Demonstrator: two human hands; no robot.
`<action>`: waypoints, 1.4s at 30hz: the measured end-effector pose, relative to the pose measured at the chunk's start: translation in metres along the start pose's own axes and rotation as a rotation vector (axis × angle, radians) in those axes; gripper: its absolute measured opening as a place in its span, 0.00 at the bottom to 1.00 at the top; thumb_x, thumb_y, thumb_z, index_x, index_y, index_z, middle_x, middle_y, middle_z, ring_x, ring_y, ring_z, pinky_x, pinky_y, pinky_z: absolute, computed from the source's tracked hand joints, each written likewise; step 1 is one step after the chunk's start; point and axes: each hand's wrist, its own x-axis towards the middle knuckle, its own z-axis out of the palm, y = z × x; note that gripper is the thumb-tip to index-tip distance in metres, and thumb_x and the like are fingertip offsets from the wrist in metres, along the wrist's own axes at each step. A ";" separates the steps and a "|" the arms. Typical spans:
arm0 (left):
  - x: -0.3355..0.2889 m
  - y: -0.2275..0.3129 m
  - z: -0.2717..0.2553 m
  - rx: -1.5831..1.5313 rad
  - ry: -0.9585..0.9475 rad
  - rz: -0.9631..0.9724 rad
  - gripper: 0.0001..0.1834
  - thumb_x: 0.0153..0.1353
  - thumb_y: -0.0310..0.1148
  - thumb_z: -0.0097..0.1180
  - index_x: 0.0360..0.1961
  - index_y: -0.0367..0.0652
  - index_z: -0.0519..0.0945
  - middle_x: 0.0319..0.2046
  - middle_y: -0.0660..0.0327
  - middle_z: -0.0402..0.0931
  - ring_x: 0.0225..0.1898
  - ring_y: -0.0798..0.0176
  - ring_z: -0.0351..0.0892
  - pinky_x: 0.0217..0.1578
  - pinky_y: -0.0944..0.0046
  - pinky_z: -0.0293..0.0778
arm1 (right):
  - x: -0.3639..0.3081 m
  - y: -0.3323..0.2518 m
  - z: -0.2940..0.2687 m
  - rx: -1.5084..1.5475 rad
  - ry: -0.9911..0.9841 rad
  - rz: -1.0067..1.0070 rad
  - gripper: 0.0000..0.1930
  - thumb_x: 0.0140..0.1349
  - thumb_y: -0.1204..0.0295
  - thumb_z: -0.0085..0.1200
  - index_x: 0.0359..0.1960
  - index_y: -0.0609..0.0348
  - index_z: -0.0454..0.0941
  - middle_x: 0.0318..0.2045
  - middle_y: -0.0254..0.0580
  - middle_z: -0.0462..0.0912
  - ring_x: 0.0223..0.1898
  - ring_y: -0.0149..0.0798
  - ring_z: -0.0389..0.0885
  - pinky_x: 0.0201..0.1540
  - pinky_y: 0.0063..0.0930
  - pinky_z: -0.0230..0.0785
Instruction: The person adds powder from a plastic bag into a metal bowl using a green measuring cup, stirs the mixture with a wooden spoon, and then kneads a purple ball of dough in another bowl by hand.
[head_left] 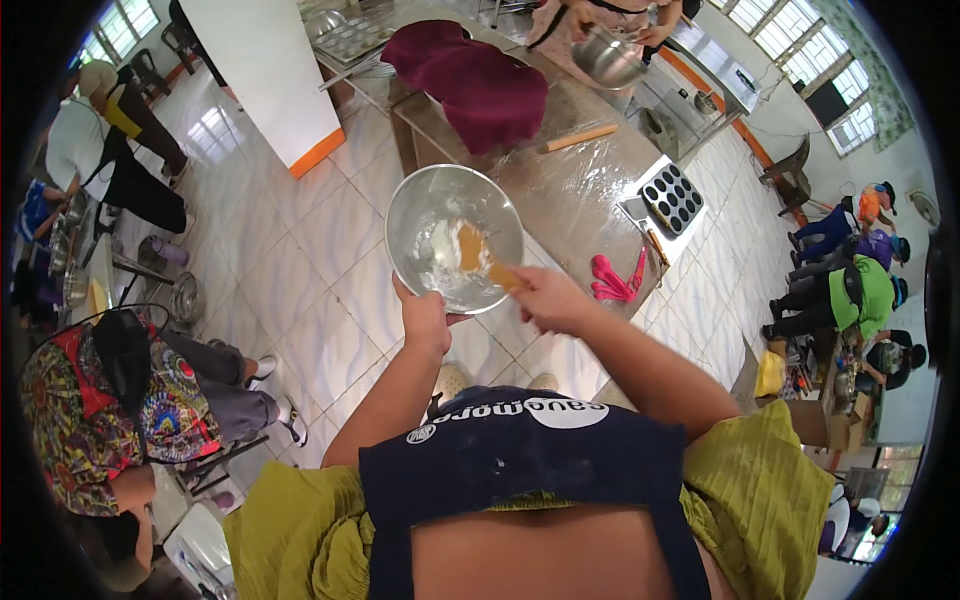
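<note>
My left hand grips the near rim of a round steel mixing bowl, holding it up in front of me over the table edge. White flour or batter lies in the bottom of the bowl. My right hand holds the handle of a wooden spatula, whose blade rests in the white mix inside the bowl. Both forearms reach up from my dark apron and olive-green top.
A plastic-covered table carries a maroon cloth, a rolling pin, a dark muffin tray and pink measuring spoons. Another person across holds a steel bowl. People sit at left and right; white tiled floor.
</note>
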 end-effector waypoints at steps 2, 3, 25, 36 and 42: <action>-0.005 0.013 0.003 -0.015 -0.024 -0.070 0.48 0.45 0.14 0.34 0.68 0.60 0.40 0.62 0.43 0.55 0.49 0.33 0.73 0.32 0.38 0.82 | -0.011 0.002 -0.024 -0.217 0.188 -0.300 0.22 0.61 0.69 0.47 0.59 0.49 0.71 0.35 0.53 0.82 0.34 0.48 0.82 0.38 0.38 0.74; -0.006 0.018 0.003 -0.034 -0.045 -0.143 0.47 0.45 0.15 0.34 0.68 0.58 0.40 0.62 0.43 0.55 0.50 0.32 0.73 0.34 0.36 0.82 | -0.017 -0.002 -0.034 -0.215 0.192 -0.303 0.22 0.61 0.69 0.47 0.59 0.49 0.71 0.35 0.53 0.82 0.34 0.48 0.82 0.38 0.38 0.74; -0.033 0.063 0.010 -0.059 -0.148 -0.118 0.44 0.46 0.18 0.35 0.67 0.49 0.41 0.58 0.39 0.58 0.46 0.33 0.74 0.35 0.37 0.81 | -0.086 -0.067 -0.084 -0.471 0.282 -0.246 0.21 0.60 0.73 0.50 0.56 0.49 0.73 0.34 0.51 0.81 0.32 0.44 0.80 0.38 0.34 0.70; -0.039 0.046 0.032 0.055 -0.226 -0.094 0.42 0.44 0.16 0.36 0.65 0.49 0.46 0.56 0.40 0.58 0.46 0.30 0.73 0.33 0.34 0.81 | -0.021 0.034 -0.033 -0.827 0.295 -0.376 0.27 0.58 0.74 0.42 0.62 0.45 0.65 0.37 0.57 0.81 0.39 0.54 0.80 0.42 0.46 0.72; -0.040 0.026 0.043 -0.002 -0.315 -0.086 0.49 0.44 0.14 0.36 0.68 0.59 0.41 0.60 0.43 0.54 0.48 0.33 0.73 0.29 0.38 0.83 | -0.031 0.073 -0.049 -0.674 0.399 -0.159 0.22 0.61 0.72 0.42 0.59 0.52 0.69 0.34 0.59 0.80 0.37 0.57 0.79 0.41 0.47 0.71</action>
